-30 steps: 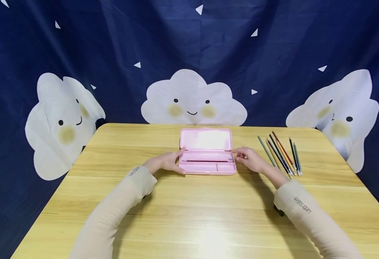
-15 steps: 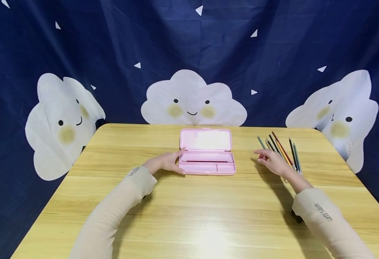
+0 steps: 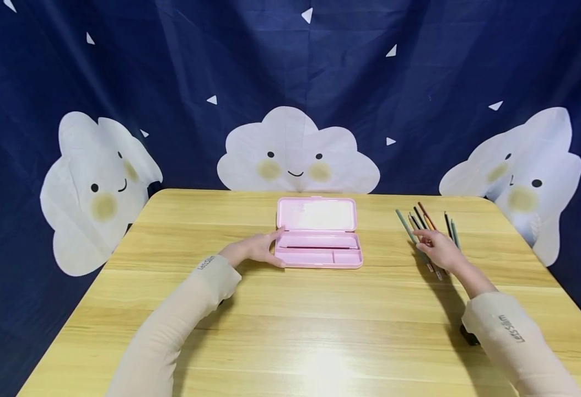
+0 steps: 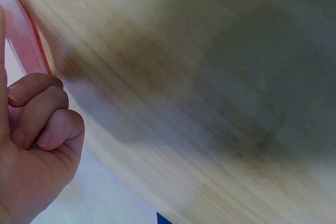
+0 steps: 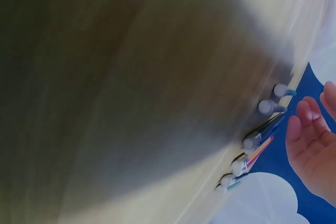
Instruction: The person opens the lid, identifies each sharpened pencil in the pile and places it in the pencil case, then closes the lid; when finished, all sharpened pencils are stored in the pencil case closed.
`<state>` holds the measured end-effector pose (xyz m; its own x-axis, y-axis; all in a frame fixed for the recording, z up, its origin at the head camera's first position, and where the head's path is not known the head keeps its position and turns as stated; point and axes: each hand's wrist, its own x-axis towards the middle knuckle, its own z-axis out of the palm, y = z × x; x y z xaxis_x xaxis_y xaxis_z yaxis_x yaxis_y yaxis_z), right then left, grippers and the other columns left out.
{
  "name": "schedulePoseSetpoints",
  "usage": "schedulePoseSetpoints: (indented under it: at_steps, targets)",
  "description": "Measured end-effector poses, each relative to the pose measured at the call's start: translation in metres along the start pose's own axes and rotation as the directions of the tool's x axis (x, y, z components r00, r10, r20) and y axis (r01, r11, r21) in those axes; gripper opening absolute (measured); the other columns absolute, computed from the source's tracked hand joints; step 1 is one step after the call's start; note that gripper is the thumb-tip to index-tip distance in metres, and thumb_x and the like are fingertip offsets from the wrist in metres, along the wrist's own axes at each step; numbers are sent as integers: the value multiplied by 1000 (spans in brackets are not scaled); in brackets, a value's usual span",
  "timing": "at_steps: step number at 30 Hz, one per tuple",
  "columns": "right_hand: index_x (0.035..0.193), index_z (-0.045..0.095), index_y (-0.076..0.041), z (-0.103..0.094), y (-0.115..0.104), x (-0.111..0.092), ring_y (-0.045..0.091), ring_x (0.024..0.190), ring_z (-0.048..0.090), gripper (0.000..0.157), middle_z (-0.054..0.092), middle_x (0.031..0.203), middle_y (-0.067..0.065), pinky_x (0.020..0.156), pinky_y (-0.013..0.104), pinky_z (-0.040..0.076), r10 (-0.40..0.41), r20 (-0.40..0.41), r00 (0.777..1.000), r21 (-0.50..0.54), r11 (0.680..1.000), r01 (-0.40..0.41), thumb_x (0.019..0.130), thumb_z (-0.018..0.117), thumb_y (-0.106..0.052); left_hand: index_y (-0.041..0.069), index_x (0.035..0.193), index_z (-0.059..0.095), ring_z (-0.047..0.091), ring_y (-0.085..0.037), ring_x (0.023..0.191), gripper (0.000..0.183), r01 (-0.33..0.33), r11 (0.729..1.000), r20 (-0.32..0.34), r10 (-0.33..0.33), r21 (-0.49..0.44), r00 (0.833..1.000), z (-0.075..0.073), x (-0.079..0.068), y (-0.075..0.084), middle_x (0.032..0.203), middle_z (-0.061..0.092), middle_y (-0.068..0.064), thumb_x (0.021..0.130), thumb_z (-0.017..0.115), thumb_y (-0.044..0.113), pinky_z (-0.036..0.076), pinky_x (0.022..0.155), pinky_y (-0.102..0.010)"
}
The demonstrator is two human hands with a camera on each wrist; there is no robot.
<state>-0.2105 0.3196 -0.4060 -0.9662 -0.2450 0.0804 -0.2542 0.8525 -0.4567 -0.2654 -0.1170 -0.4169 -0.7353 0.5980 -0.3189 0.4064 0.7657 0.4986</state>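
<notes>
An open pink pencil case (image 3: 295, 258) lies on the table with its lid raised toward the back. One dark red pencil (image 3: 320, 247) rests in its long compartment. My left hand (image 3: 256, 248) grips the case's left end, thumb and index finger spread along it; in the left wrist view the other fingers are curled beside the pink edge (image 4: 26, 40). Over the loose pencils at the right hovers my right hand (image 3: 439, 249), fingers loosely bent and holding nothing. A grey-green pencil (image 3: 402, 221) lies leftmost, near its fingertips. The hand partly hides the pencils behind it.
Beside the right hand lie a black pencil (image 3: 448, 223) and a green pencil (image 3: 455, 234). Several eraser ends (image 5: 266, 107) point toward the right wrist camera. A dark blue cloth (image 3: 181, 82) with smiling clouds hangs behind the wooden table (image 3: 280, 325).
My right hand has moved right, from the pencil case's right end to over the loose pencils. The left hand and the case have stayed in place.
</notes>
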Motion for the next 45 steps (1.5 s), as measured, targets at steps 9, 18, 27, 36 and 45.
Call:
schedulePoseSetpoints:
  at_steps: [9,18,27,36,45]
  targets:
    - [115,49,17,-3,6,-4,15,64,44,38,51,69,4,64,40,39,-17,7,1000,-77,997,17,81,59,4,6,147,3,29,-31,132,106,-3,1000,-10,3,14,1000,1,0,0,145,24,-23,75,72,44,25,108,-39]
    - [117,45,18,0,9,-4,17,65,41,45,46,70,4,62,36,36,-22,86,996,-61,998,27,74,54,13,7,147,4,28,-31,133,105,8,1000,-11,-8,-6,1000,1,-2,0,146,23,-22,75,72,43,23,109,-39]
    - [115,43,22,3,7,-2,23,68,46,47,49,72,10,62,39,39,16,115,993,-92,996,-6,70,56,12,9,147,3,27,-30,133,107,13,1000,-12,-13,-9,1000,1,-3,0,146,23,-21,74,73,42,23,109,-37]
    - [109,48,21,1,6,-2,27,70,49,38,54,75,14,63,40,42,20,115,993,-114,993,-7,74,53,11,8,147,3,28,-30,132,106,4,1000,-11,-4,-3,1000,0,-1,1,146,23,-22,74,72,43,23,109,-38]
    - [113,49,19,-6,0,0,21,68,47,36,54,76,12,62,37,40,-53,82,995,-64,996,59,78,51,12,6,147,4,30,-31,131,106,-10,1000,-15,10,-3,1000,0,0,0,144,26,-24,74,73,43,25,108,-38]
